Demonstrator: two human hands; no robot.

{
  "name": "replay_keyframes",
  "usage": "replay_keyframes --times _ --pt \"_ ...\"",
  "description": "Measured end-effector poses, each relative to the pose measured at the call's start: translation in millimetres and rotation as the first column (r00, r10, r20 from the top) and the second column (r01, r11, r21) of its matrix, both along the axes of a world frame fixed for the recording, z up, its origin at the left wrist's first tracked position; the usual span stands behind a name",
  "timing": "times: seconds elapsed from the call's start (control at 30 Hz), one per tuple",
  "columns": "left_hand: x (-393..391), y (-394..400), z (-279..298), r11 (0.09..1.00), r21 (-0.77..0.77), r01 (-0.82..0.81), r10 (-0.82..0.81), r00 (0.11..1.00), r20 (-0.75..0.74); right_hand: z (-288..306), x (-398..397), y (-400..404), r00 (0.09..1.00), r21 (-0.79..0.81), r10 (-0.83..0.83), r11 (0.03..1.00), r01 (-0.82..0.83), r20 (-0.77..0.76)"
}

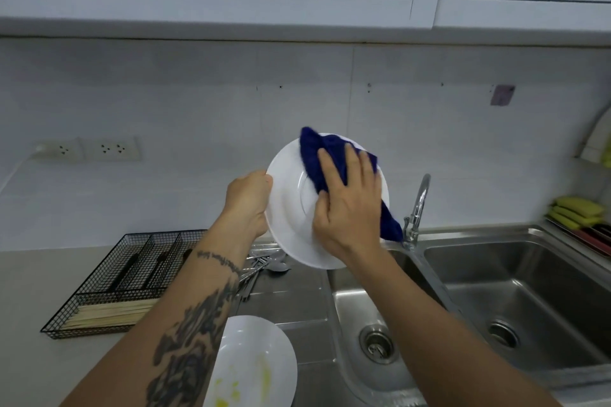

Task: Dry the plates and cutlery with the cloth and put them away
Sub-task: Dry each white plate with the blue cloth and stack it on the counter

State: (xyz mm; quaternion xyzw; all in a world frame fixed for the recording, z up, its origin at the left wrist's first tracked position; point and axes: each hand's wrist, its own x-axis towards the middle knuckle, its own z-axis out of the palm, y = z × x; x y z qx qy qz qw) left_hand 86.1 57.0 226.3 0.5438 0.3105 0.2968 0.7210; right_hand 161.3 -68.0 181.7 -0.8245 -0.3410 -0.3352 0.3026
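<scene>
I've got a white plate (291, 208) up in front of me, tilted on edge above the draining board, its face turned toward me. My left hand (249, 198) is clamped on its rim at nine o'clock, fingers hidden behind. My right hand (347, 205) lies flat and spread on the plate's face, pressing the blue cloth (330, 158) against it; the cloth bunches up toward twelve o'clock and a tail of it hangs down past four o'clock, in front of the tap (417, 208).

Below the plate, loose cutlery (264, 266) lies in a pile on the steel board. At eight o'clock from it sits the black wire tray (109, 287) on the counter, with pale sticks in its near compartment. At six o'clock, a second plate (254, 363) shows yellow smears. The sink (363, 324) lies at my right.
</scene>
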Motion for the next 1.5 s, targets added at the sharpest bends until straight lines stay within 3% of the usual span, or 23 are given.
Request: replay_keyframes --times 0.13,0.23,0.4,0.57,0.67,0.77,0.93,1.13,1.23,1.37,1.5 --pt "-6 0 6 0.988 -0.153 0.027 -0.010 0.994 0.112 -21 -25 3 0.977 -0.160 0.176 0.975 -0.156 0.122" --pt "-14 8 10 0.982 -0.187 -0.029 0.046 0.995 0.091 -49 -26 -12 0.941 -0.243 0.287 0.940 -0.240 0.180" --pt "-19 23 12 0.979 -0.202 -0.040 0.055 0.996 0.067 -62 -4 -32 0.901 -0.213 0.378 0.918 -0.335 0.213" --pt "-16 36 8 0.982 -0.186 -0.034 0.044 0.998 0.046 -63 12 -42 0.909 0.083 0.407 0.906 -0.415 0.093" --pt "-14 38 5 0.989 -0.148 -0.006 0.010 1.000 0.024 -51 18 -39 0.913 0.335 0.403 0.871 -0.360 -0.064" --pt "-11 35 2 0.996 -0.084 0.036 -0.035 0.999 0.008 -29 22 -30 0.906 0.441 0.384 0.855 -0.275 -0.179" --pt "-3 22 1 0.987 0.117 0.109 -0.103 0.993 -0.059 7 27 -12 0.922 0.357 0.308 0.910 -0.213 -0.236" --pt "-10 15 -6 0.961 0.237 0.141 -0.126 0.989 -0.077 -6 12 -2 0.935 0.072 0.352 0.935 -0.348 -0.052" --pt "-17 24 -8 0.955 0.275 0.114 -0.090 0.991 -0.098 -14 24 -14 0.928 0.132 0.333 0.940 -0.314 -0.168" --pt "-22 36 -12 0.956 0.276 0.097 -0.068 0.992 -0.110 -26 28 -24 0.841 0.246 0.361 0.928 -0.281 -0.403" --pt "-15 27 -18 0.952 0.288 0.108 -0.075 0.989 -0.125 -37 13 -13 0.856 0.255 0.375 0.920 -0.297 -0.357"
